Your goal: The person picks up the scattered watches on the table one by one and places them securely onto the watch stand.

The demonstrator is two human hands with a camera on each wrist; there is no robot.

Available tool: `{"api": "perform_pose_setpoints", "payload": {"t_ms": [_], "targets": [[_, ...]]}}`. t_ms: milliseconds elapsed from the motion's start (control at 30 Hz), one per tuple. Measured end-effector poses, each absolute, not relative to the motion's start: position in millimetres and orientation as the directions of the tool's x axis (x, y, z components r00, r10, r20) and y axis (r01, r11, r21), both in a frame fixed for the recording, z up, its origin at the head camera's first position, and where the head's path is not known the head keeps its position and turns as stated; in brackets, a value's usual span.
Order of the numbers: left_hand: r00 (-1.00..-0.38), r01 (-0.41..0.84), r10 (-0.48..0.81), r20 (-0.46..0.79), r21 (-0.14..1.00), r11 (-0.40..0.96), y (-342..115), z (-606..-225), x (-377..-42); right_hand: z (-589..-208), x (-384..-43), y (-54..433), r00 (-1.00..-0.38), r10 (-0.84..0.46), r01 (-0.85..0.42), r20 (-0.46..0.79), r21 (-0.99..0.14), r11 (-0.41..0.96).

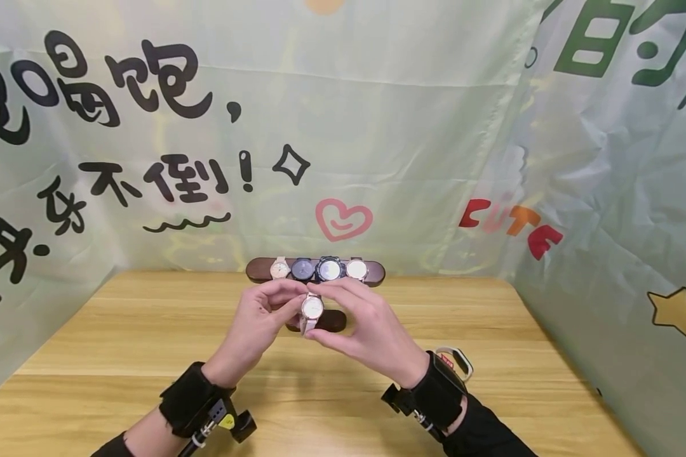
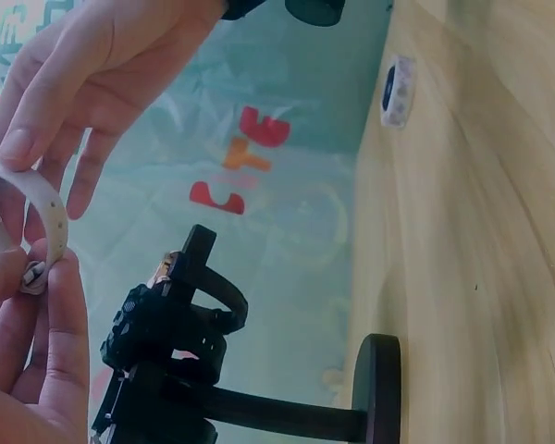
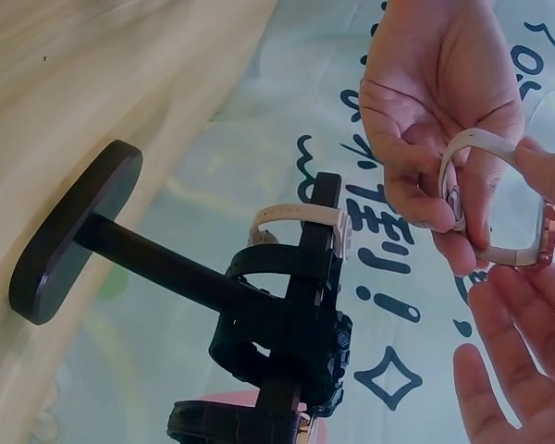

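A wristwatch [image 1: 312, 308] with a pale strap and round white dial is held up between both hands. My left hand [image 1: 263, 317] pinches the strap at its buckle between thumb and fingers, as the right wrist view shows. On the other side, my right hand [image 1: 371, 324] holds the watch with its thumb on one end and fingers at the other. In the right wrist view the pale strap [image 3: 481, 139] curves into a loop, and the case has a rose-gold edge. Small holes show along the strap [image 2: 51, 208] in the left wrist view.
Behind the hands, a dark watch stand [image 1: 257, 270] carries several watches on its bar; its oval base [image 1: 334, 321] sits on the wooden table [image 1: 148, 336]. A white-strapped fitness band [image 1: 463, 363] lies by the right wrist. A printed cloth [image 1: 411, 158] hangs behind the table.
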State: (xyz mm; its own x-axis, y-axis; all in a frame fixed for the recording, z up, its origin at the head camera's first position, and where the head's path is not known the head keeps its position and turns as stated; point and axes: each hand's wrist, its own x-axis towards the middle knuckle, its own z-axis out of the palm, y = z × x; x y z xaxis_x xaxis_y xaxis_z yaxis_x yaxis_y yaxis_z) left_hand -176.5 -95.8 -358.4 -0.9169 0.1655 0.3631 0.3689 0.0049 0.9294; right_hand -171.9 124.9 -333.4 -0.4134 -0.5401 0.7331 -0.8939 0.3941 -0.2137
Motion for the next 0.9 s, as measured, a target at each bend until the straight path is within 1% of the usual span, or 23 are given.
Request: {"api": "perform_pose_setpoints", "payload": {"t_ms": [133,267,467,567,700,800,900], "targets": [[-0.920,0.363,0.154,0.359,0.932,-0.002,-93,-357,-177,-331,-173,126,-0.394,-0.539,-0.906,0.745,-0.216,0.364],[-0.923,0.351,0.160,0.350,0.936,-0.022,-92,-355,-176,-329,-174,126,-0.388,-0.538,-0.912,0.748,-0.231,0.338],[-0.915,0.368,0.169,0.365,0.930,-0.016,-92,-353,-175,-327,-174,128,-0.428,-0.536,-0.899,0.727,-0.279,0.339],[-0.913,0.378,0.173,0.370,0.926,0.010,-91,-353,-175,-326,-173,129,-0.452,-0.533,-0.887,0.715,-0.300,0.350],[-0.910,0.388,0.178,0.374,0.920,0.052,-92,-353,-175,-325,-172,131,-0.467,-0.530,-0.880,0.708,-0.312,0.358],[-0.894,0.427,0.190,0.406,0.900,0.087,-93,-353,-176,-324,-172,133,-0.468,-0.524,-0.879,0.712,-0.315,0.358],[-0.861,0.498,0.195,0.470,0.857,0.131,-96,-352,-179,-321,-173,136,-0.473,-0.516,-0.876,0.715,-0.316,0.365]]}}
